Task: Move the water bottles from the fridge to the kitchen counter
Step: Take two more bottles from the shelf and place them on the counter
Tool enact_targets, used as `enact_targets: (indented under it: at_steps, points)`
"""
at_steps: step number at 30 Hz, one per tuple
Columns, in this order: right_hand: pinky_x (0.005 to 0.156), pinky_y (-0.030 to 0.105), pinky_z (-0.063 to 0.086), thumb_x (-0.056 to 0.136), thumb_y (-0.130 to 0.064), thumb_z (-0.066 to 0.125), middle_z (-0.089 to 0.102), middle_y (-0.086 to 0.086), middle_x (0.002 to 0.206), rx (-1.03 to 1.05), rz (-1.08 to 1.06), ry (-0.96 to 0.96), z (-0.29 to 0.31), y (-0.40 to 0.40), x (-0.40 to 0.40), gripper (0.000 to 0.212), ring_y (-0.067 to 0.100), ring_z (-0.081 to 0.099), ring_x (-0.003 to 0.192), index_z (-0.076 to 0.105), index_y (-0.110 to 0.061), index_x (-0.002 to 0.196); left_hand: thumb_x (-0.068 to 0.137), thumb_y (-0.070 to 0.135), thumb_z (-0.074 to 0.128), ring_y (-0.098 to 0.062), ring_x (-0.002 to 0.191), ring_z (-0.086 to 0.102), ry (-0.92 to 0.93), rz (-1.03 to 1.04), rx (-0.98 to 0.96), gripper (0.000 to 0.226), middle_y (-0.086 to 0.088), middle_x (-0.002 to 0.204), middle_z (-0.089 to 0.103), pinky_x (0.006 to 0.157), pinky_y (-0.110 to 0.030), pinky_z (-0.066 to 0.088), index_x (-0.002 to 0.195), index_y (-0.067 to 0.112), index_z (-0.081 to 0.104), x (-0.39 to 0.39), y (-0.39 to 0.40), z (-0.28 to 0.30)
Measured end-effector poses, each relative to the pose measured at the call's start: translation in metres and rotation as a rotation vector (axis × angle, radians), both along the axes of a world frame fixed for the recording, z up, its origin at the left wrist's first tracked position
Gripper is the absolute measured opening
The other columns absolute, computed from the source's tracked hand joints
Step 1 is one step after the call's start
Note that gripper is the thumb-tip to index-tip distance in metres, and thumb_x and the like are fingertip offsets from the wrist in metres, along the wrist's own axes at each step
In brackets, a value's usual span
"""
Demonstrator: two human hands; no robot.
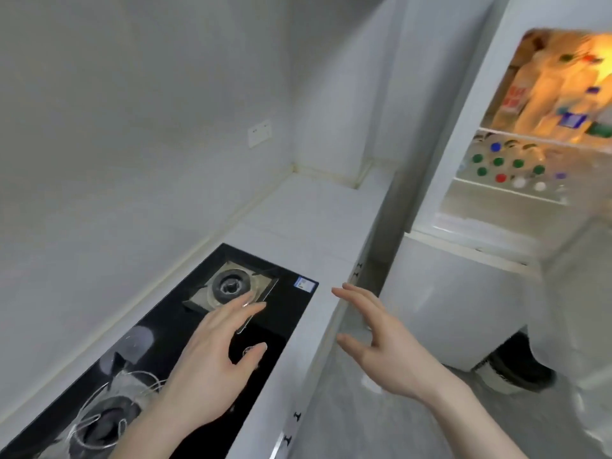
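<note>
The fridge (463,180) stands open at the upper right, lit inside. Several water bottles (510,167) with green, blue, red and white caps stand on its lower shelf; more bottles (559,97) fill the shelf above. The white kitchen counter (318,220) runs from the wall corner toward me, left of the fridge. My left hand (212,362) hovers over the black stove with fingers spread and holds nothing. My right hand (381,346) is held out past the counter's front edge, fingers straight and empty. Both hands are well short of the fridge.
A black glass gas stove (185,329) with two burners is set into the counter at the lower left. A wall socket (259,132) sits on the left wall. A dark shoe (516,366) shows on the grey floor below the fridge.
</note>
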State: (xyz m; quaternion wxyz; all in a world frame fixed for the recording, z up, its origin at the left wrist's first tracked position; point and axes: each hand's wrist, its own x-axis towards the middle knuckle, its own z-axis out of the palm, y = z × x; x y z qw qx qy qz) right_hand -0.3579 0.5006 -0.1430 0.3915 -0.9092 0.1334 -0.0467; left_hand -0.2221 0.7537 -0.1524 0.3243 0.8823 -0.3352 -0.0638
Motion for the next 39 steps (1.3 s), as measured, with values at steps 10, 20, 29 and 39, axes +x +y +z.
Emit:
enact_targets:
  at_steps: [10, 20, 29, 39]
  points:
    - [0.121, 0.027, 0.033, 0.099, -0.036, 0.065, 0.025, -0.035, 0.16, -0.065, -0.393, -0.065, 0.021, -0.069, -0.068, 0.062, -0.012, 0.03, 0.145, 0.036, -0.052, 0.151, 0.094, 0.037, 0.069, 0.02, 0.139, 0.022, -0.07, -0.426, -0.082, 0.052, 0.04, 0.149, 0.034, 0.112, -0.006, 0.017, 0.141, 0.051, 0.05, 0.017, -0.139, 0.023]
    - [0.122, 0.03, 0.033, 0.1, -0.034, 0.065, 0.026, -0.036, 0.159, -0.075, -0.517, -0.14, 0.035, -0.172, -0.099, 0.061, -0.012, 0.031, 0.144, 0.037, -0.052, 0.151, 0.093, 0.039, 0.069, 0.019, 0.136, 0.026, -0.136, -0.598, -0.114, 0.05, 0.038, 0.148, 0.038, 0.105, 0.004, 0.013, 0.139, 0.049, 0.052, 0.0, -0.281, 0.041]
    - [0.122, 0.032, 0.033, 0.1, -0.034, 0.065, 0.027, -0.037, 0.158, -0.138, -0.524, -0.174, 0.057, -0.301, -0.105, 0.059, -0.011, 0.031, 0.143, 0.038, -0.053, 0.149, 0.094, 0.042, 0.067, 0.021, 0.136, 0.023, -0.169, -0.585, -0.121, 0.048, 0.041, 0.148, 0.035, 0.1, 0.005, 0.018, 0.138, 0.051, 0.051, 0.001, -0.404, 0.058]
    - [0.115, 0.026, 0.039, 0.098, -0.03, 0.067, 0.034, -0.035, 0.154, -0.148, -0.571, -0.275, 0.069, -0.408, -0.096, 0.057, -0.005, 0.036, 0.144, 0.043, -0.052, 0.146, 0.095, 0.042, 0.067, 0.023, 0.133, 0.023, -0.215, -0.632, -0.133, 0.049, 0.04, 0.148, 0.034, 0.112, -0.01, 0.022, 0.14, 0.049, 0.05, 0.011, -0.521, 0.079]
